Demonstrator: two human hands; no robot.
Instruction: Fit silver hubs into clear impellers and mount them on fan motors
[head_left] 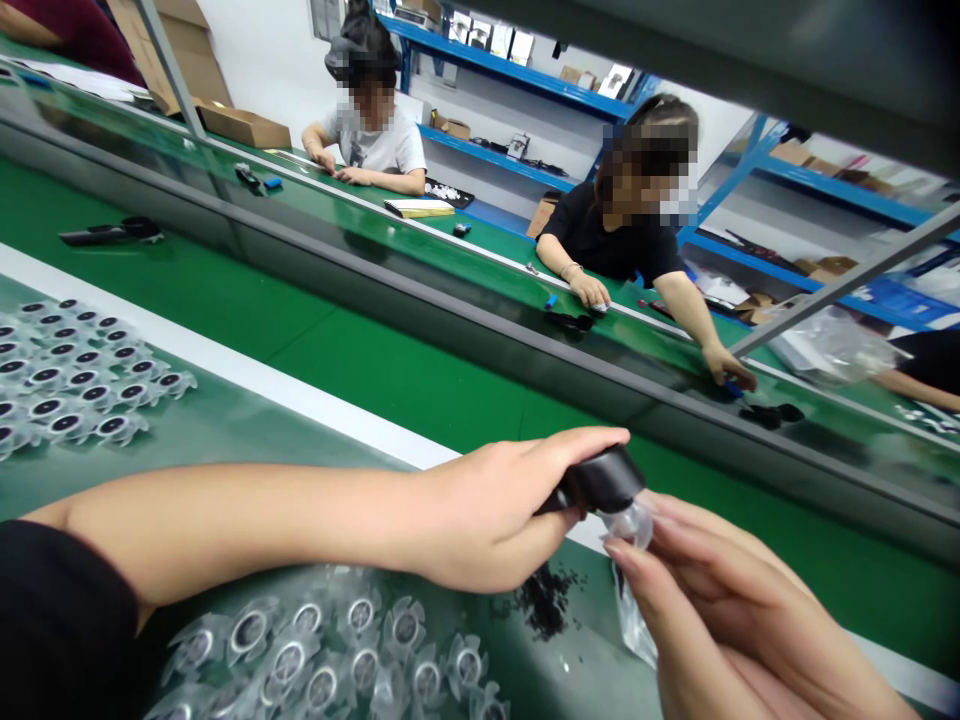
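My left hand [487, 515] is wrapping the black part [600, 480], and my fingers are hiding its near end, so I can't tell what the part is. My right hand [720, 610] is covering much of the clear plastic piece [630, 527], so I'm not getting its full outline. That hand's forearm is running off the picture's bottom edge. The clear fan-shaped parts [360, 620] at the bench's [225, 440] near side are getting cut off by that same edge, and my left arm [225, 530] is blocking some. The black bits [544, 600] are too small to identify. The labels on the shelf boxes [510, 48] are also too small to read.
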